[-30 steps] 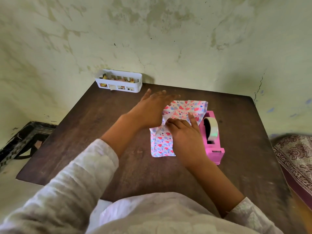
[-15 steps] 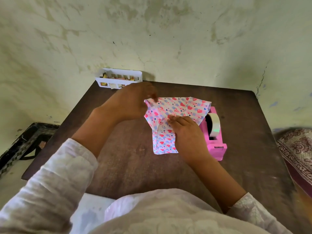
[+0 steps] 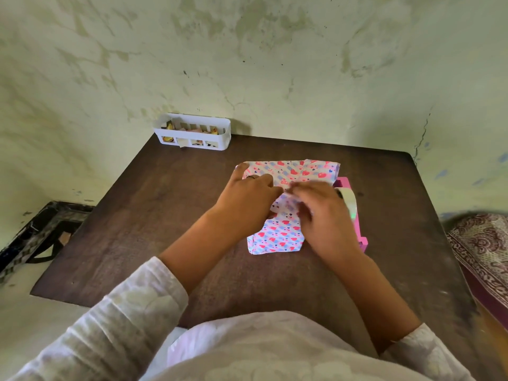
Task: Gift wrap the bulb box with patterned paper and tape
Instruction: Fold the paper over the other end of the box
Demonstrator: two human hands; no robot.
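Your left hand (image 3: pixel 248 200) lies on the paper (image 3: pixel 277 237), fingers curled down onto a fold near the middle. One finger reaches out to the far left corner of the paper. Your right hand (image 3: pixel 325 215) is just beside it, on the right part of the paper. It looks blurry, so you cannot tell if its fingers pinch the paper or only press on it. The two hands almost touch in the middle.

The paper has red and blue hearts. It sits in the middle of the brown surface (image 3: pixel 165 215), folded over the box, which is hidden under it. The pink tape holder (image 3: pixel 354 213) stands just beside the paper on the right, partly behind your right hand. A white basket (image 3: pixel 192 132) sits at the back by the wall.
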